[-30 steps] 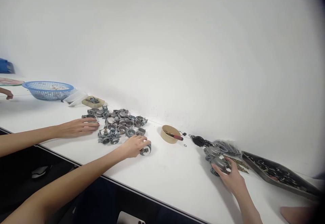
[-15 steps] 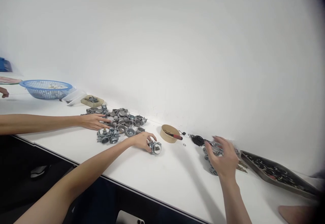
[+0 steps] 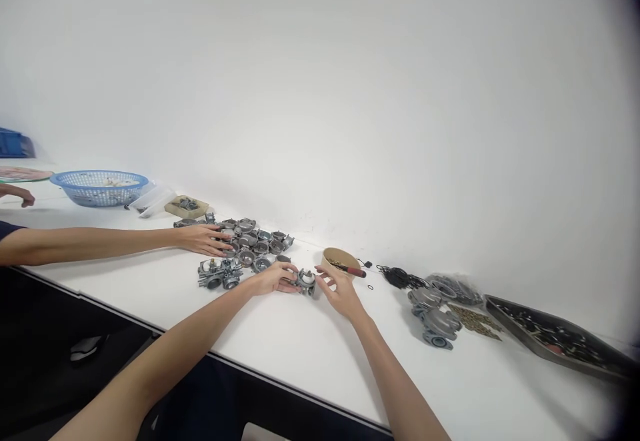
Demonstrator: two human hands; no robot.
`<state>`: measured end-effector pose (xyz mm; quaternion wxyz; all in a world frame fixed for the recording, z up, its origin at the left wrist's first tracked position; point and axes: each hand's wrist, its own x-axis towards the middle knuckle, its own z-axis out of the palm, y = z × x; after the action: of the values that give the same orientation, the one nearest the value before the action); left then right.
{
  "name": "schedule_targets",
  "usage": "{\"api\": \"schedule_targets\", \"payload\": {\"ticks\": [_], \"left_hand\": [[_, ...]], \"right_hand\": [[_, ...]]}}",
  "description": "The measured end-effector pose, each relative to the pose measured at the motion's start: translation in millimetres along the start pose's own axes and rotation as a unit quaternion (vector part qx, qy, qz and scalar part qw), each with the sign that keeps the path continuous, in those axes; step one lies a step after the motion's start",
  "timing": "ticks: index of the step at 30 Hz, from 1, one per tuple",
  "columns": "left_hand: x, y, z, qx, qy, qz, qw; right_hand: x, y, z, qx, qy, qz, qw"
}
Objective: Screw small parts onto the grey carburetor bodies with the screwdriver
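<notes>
My left hand (image 3: 273, 279) is closed around a small grey metal carburetor body (image 3: 306, 282) that rests on the white table (image 3: 310, 341). My right hand (image 3: 339, 290) has come in from the right. Its fingers are spread, with the fingertips at the right side of that same part, and nothing shows inside it. Just behind my right hand stands a tan round bowl (image 3: 336, 256) with a red-handled tool (image 3: 352, 270) lying across it.
A co-worker's hand (image 3: 207, 239) lies on a pile of grey metal parts (image 3: 253, 242). Black rings (image 3: 395, 276), grey covers (image 3: 436, 322) and a dark tray (image 3: 553, 345) lie to the right. A blue basket (image 3: 100, 187) and another person's hand (image 3: 20, 194) are far left.
My right hand left the grey covers on the right and swung left to the part in my left hand. My left hand slid that part to the right. The co-worker's hand reached further into the pile.
</notes>
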<state>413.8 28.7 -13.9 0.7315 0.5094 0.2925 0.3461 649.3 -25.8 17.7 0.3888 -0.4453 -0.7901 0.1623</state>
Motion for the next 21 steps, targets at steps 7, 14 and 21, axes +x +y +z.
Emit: {"api": "schedule_targets", "payload": {"ticks": [7, 14, 21], "left_hand": [[-15.2, 13.8, 7.5, 0.132, 0.008, 0.006, 0.991], [-82.7, 49.0, 5.1, 0.626, 0.227, 0.099, 0.74], [-115.7, 73.3, -32.5, 0.815, 0.185, -0.087, 0.543]], "right_hand": [[-1.4, 6.1, 12.5, 0.05, -0.023, 0.064, 0.996], [-2.3, 7.7, 17.8, 0.05, -0.011, 0.039, 0.998], [-2.5, 9.1, 19.2, 0.052, -0.009, 0.043, 0.998]]}}
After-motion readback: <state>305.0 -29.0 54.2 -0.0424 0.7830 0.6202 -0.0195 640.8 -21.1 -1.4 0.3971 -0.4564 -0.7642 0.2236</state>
